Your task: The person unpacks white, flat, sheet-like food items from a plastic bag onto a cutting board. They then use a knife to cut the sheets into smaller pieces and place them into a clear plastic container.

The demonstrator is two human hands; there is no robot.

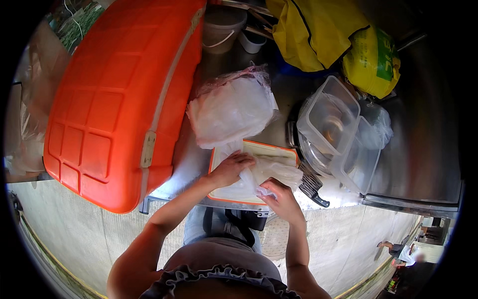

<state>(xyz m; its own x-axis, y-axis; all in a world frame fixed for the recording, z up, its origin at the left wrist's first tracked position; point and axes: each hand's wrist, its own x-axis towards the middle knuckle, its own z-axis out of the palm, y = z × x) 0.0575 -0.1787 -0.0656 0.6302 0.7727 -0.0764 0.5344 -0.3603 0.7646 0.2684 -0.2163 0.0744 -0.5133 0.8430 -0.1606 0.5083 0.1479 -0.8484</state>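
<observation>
A white cutting board (224, 194) with an orange rim lies at the table's front edge. Thin translucent plastic film (278, 168), bunched and creased, is spread over it. The fingers of my left hand (232, 169) curl over a fold of this film near the board's middle. Lower and to the right, my right hand (281, 197) pinches a gathered edge of the film between thumb and fingers. Whether anything lies inside the film is unclear. Just beyond the board rests a thick stack of white sheets (233, 108) in a torn clear wrapper.
A cleaver (312, 185) lies right of the board, its black handle towards me. Clear plastic containers (330, 116) lean over a metal bowl (312, 151). A large orange box (115, 108) borders the left side. Behind are a lidded bucket (224, 28) and yellow bags (313, 33).
</observation>
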